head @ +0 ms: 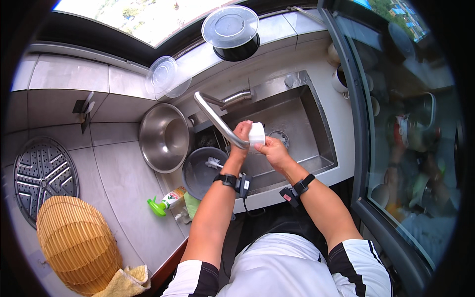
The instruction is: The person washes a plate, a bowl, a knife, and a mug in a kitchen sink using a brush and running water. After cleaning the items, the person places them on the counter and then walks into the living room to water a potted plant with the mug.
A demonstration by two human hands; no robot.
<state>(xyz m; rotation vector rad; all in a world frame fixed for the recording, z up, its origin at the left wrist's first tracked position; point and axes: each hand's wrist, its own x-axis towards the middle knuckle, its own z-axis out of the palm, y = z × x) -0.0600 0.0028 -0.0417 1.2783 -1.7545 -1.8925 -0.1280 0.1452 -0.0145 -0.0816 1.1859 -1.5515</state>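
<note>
Over the stainless steel sink (297, 118), a small white cup or bowl (256, 133) is held between both hands. My left hand (241, 135) grips its left side, partly hidden by the spout of the metal faucet (219, 118). My right hand (274, 151) holds its lower right edge, thumb towards me. Beneath the cup the round drain (280, 138) shows in part. To the left of my left hand, a grey plastic colander (196, 172) holds a white dish brush (213, 162).
A steel bowl (165, 137), a green-topped spray bottle (172, 198), a woven bamboo basket (76, 241) and a yellow cloth (128, 282) lie left. Lidded black container (237, 52) stands on the ledge beyond the faucet. An open window frame (358, 148) borders the right.
</note>
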